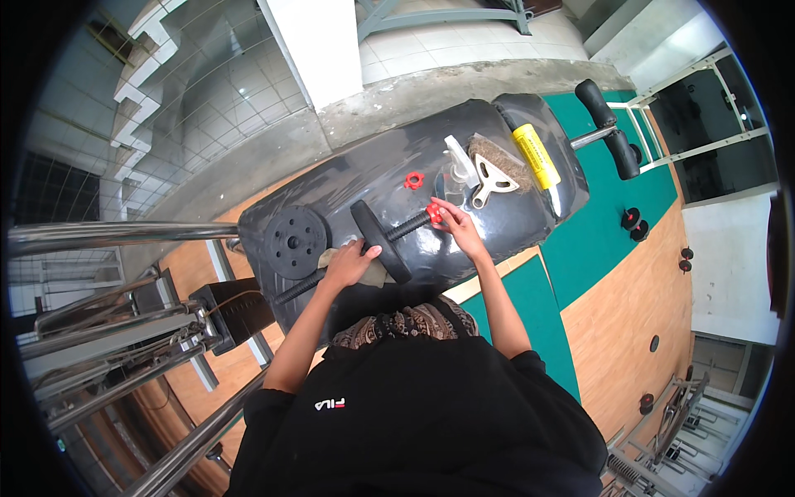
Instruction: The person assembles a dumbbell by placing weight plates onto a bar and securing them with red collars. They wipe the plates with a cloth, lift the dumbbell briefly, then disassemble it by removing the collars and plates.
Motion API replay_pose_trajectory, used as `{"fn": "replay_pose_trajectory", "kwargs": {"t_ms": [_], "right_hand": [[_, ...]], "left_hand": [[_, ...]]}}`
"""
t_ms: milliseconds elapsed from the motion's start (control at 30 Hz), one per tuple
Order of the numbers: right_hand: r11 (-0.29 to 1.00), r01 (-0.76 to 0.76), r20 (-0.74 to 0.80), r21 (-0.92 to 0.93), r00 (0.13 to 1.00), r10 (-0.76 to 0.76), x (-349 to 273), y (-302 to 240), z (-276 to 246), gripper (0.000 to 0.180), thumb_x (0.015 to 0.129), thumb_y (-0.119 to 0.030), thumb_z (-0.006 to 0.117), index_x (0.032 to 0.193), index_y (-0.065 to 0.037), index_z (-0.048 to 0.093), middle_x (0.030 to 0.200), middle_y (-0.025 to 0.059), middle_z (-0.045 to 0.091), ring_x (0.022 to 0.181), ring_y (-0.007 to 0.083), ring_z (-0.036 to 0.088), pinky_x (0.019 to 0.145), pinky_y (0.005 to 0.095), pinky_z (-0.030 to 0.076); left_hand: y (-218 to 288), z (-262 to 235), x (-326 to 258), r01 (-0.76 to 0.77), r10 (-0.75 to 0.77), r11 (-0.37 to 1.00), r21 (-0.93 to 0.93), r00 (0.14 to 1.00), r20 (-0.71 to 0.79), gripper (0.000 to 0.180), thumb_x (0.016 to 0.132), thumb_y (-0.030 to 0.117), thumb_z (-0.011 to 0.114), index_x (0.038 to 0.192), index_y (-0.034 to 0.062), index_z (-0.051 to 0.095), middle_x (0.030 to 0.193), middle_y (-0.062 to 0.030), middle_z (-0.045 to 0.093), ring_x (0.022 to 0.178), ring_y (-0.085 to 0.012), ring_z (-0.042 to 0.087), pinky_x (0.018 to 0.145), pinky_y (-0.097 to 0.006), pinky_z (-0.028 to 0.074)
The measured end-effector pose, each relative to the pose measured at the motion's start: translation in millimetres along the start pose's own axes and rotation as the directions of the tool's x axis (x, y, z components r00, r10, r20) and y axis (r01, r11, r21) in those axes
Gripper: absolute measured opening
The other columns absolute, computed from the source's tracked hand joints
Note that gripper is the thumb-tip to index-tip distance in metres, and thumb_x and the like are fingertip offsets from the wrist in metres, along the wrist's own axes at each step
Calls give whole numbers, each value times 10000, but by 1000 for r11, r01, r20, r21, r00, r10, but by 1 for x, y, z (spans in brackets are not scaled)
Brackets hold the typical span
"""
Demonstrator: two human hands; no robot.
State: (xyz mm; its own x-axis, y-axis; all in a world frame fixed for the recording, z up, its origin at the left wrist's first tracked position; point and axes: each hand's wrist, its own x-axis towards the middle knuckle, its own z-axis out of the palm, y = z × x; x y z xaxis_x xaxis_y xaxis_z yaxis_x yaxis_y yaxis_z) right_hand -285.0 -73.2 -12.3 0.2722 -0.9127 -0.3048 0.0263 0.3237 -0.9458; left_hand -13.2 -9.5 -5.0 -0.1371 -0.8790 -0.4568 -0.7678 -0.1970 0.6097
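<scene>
Green matting (592,248) lies on wood-toned floor (621,331) near a white wall (733,282).

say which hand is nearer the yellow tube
Right. The right hand, touching a red nut, is below and left of the yellow tube; the left hand, by a plate, is much farther left.

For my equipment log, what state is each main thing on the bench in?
Threaded bar: slanted, left end bare
Mounted plate: on edge, left hand against it
Red collar: at the bar's end, right hand pinching it
Second red collar: off the bar
Loose plate: lying flat
Yellow cylinder: on its side
Pale triangular piece: lying loose
Clear bag: brown-filled, closure unclear
</scene>
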Motion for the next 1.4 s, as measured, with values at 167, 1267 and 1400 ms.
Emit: {"fn": "replay_pose_trajectory", "kwargs": {"t_ms": [167,1267,1400], "right_hand": [[903,-156,-155,-400,983,102,4,-3,1,370,941,-362,516,1163,-92,635,895,56,655,781,120,590,662,254,488],[868,-22,-353,496,908,225,-23,37,21,333,971,-302,397,1219,-84,437,817,45,548,691,141,530,684,291,446],[899,-92,-416,429,863,287,-22,41,23,346,968,-298,410,1247,-94,417,1006,105,592,898,212,597,831,360,468]], "left_hand": [[12,3,-9,-39,41,994,107,999,-19,721,883,570,426,1201,-73,505,1163,-274,543,1129,-412,496,956,-446,385],[5,7,-3,7,-1,996,94,998,-62,823,808,707,411,1262,29,518,1185,-223,566,1149,-379,501,961,-512,353],[4,8,-2,-1,5,998,64,997,-73,823,809,706,411,1266,30,516,1172,-219,573,1145,-379,504,958,-509,354]]}}
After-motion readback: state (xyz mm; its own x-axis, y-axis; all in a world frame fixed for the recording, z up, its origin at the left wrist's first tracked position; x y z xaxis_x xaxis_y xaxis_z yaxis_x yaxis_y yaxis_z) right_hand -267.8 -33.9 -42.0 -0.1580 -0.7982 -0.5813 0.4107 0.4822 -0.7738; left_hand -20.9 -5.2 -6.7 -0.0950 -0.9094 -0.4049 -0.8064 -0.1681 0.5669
